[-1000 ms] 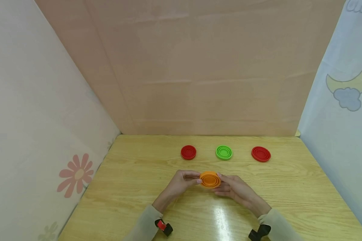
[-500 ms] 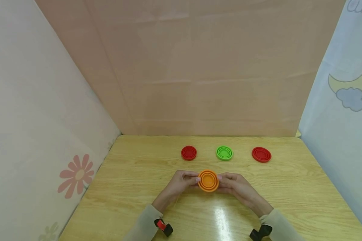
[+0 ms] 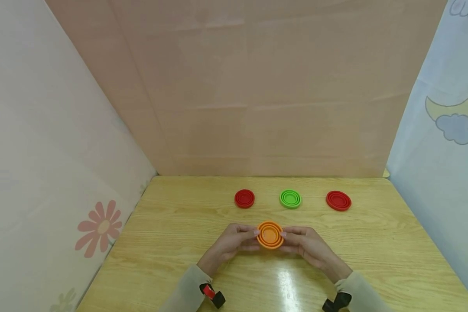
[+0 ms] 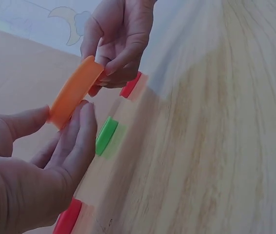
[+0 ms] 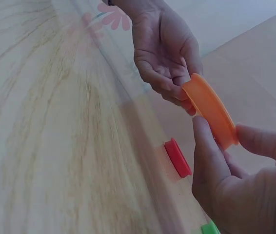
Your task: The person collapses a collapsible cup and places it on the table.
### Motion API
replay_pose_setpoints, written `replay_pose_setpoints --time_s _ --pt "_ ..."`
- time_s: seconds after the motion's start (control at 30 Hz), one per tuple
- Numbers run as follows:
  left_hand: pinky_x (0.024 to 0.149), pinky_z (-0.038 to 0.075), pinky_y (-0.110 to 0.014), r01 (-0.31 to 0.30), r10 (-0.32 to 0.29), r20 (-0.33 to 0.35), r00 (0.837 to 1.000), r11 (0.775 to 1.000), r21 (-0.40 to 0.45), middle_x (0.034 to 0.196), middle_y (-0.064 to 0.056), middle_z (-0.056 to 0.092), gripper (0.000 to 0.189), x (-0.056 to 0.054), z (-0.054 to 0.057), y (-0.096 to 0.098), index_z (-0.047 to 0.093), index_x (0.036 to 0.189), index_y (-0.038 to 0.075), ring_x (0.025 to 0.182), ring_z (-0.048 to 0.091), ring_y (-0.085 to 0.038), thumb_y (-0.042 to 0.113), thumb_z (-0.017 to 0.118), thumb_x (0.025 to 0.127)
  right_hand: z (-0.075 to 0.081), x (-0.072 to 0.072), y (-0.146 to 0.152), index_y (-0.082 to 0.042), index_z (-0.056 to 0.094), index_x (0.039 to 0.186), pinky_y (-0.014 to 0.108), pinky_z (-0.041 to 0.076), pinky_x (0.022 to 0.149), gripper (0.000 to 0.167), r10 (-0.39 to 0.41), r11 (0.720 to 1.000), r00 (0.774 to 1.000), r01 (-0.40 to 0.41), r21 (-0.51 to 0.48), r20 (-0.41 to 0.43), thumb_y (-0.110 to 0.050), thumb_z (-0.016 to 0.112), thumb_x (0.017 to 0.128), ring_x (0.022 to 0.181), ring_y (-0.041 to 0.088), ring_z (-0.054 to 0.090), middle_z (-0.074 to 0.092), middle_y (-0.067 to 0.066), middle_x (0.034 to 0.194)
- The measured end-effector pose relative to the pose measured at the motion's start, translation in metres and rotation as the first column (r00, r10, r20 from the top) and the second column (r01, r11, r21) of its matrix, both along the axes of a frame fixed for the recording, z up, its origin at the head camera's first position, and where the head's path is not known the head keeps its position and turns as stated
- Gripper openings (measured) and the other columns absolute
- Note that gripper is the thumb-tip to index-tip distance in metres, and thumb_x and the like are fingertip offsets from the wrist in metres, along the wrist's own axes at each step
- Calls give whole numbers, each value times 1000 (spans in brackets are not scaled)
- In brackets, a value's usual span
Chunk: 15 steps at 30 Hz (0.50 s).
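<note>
Held up over the table between both hands is an orange collapsible cup [image 3: 270, 235], pressed flat into concentric rings that face the head camera. My left hand [image 3: 232, 240] pinches its left edge, thumb on the near face and fingers behind. On the opposite edge, my right hand [image 3: 307, 243] pinches in the same way. Seen edge-on in the left wrist view, the orange cup [image 4: 73, 93] is a thin disc, raised off the wood. The right wrist view shows the thumb [image 5: 262, 141] against its rim.
Behind the hands, a red collapsed cup [image 3: 244, 198], a green one [image 3: 290, 199] and another red one [image 3: 338, 200] lie flat in a row on the wooden table [image 3: 171, 242]. A tan backdrop [image 3: 273, 95] rises at the table's far edge, with patterned cloth on both sides.
The orange cup has turned from a tilted, oval look to face the head camera squarely. My right fingers have shifted to its right edge and behind it.
</note>
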<state>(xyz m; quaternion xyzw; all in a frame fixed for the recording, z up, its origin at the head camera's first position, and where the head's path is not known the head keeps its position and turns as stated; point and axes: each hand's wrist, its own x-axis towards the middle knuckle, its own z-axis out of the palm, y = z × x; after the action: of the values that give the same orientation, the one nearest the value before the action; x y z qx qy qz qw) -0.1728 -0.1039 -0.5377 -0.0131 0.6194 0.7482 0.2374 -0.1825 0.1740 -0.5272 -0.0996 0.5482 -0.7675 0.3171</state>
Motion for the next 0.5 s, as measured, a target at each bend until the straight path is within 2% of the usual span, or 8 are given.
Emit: replay_pose_setpoints --time_s 0.1,0.27,0.5 --pt "91 65 -44 -6 6 4 1000 1000 13 114 -16 79 30 -1 1 -1 73 124 -5 95 79 -22 14 71 101 -1 0 0 3 68 128 37 62 99 25 -10 1000 1000 10 -2 7 -5 60 106 110 17 75 75 4 118" --pt "90 65 -42 -35 35 4 999 999 18 118 -20 78 29 -2 2 -3 73 124 -7 95 80 -24 11 71 100 -4 0 0 5 66 131 37 62 100 28 -11 1000 1000 11 22 17 -5 60 106 110 17 75 74 4 119" --pt "91 65 -43 -16 16 3 1000 999 30 117 -23 77 30 -3 -2 -5 71 125 -10 95 80 -25 7 70 100 -5 3 -2 7 65 132 38 62 100 32 -15 999 999 13 45 31 -7 63 104 110 18 75 73 5 120"
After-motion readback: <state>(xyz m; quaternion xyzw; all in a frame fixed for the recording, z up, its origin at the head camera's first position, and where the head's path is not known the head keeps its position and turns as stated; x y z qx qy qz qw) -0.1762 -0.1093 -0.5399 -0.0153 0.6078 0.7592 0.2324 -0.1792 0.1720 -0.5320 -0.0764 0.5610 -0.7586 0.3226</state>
